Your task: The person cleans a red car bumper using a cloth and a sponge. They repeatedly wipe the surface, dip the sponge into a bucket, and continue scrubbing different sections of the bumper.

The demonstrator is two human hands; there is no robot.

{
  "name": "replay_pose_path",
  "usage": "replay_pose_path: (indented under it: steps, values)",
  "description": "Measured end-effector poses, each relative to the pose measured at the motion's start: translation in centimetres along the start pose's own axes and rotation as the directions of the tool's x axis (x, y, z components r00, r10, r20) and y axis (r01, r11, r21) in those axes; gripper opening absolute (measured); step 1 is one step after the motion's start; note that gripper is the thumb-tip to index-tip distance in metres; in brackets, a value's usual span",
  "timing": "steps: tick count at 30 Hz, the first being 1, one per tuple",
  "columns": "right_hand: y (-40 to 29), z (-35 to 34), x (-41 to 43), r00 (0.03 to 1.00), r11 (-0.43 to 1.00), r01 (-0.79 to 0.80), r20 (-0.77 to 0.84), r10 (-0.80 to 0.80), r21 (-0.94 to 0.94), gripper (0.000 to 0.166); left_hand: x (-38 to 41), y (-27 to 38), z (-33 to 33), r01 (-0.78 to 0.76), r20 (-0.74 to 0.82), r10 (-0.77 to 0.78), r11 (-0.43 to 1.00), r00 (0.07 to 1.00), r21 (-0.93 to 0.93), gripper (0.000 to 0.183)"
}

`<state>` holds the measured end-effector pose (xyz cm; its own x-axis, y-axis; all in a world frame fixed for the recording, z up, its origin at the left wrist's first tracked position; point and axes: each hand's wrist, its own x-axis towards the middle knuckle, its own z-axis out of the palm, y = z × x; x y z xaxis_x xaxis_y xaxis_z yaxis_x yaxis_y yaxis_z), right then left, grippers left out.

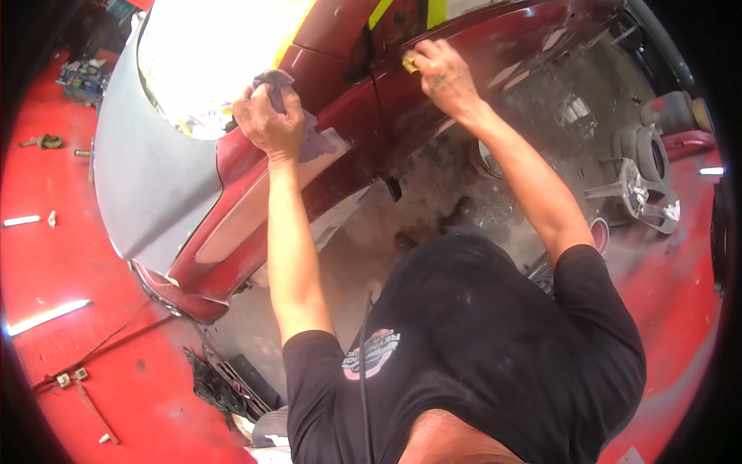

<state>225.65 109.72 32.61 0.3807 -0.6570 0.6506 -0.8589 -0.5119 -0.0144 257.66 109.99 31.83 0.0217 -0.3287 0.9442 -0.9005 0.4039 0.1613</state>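
Observation:
Before me is a dark red car body with a light, bare-looking patch (232,238) along its side panel. My left hand (269,124) grips a crumpled greyish-purple cloth (281,87), resting on the panel below the bright, washed-out window area; a loose fold of cloth hangs beside the wrist. Further right, my right hand (445,75) pinches a small yellow piece (410,62), perhaps sandpaper or a pad, against the top edge of the door (481,49). The fingers partly hide it. A grey, primer-coloured panel (153,168) adjoins the red one on the left.
Yellow masking tape (437,13) edges the windows. On the concrete floor (348,261) at right are a grey plastic chair (629,188) and stacked tyres (640,148). Black car parts (232,380) lie lower left. Cables cross the red wall (64,272); a cord (363,394) hangs over my shirt.

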Motion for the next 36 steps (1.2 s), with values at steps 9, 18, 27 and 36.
replay_pose_path:
  steps: [9,18,27,36]
  values:
    - [3.5,2.2,-0.2,0.94,0.931,0.341,-0.04,-0.338,0.134,0.038,0.5,-0.1,0.0,-0.004,-0.003,0.004,1.0,1.0,-0.018,0.025]
    - [-1.0,2.4,-0.1,0.959,0.946,0.279,-0.097,-0.266,0.166,0.042,0.3,0.1,0.0,-0.009,0.009,0.009,1.0,1.0,-0.025,0.025]
    - [-3.9,3.9,0.1,0.959,0.959,0.244,-0.18,-0.218,0.141,0.03,0.5,0.6,0.2,-0.009,0.006,0.009,1.0,1.0,-0.016,0.025]
    - [8.1,1.5,-1.5,0.992,0.993,0.112,-0.056,-0.11,0.044,0.031,0.0,0.4,0.0,0.031,0.085,-0.03,0.999,0.996,-0.016,0.028]
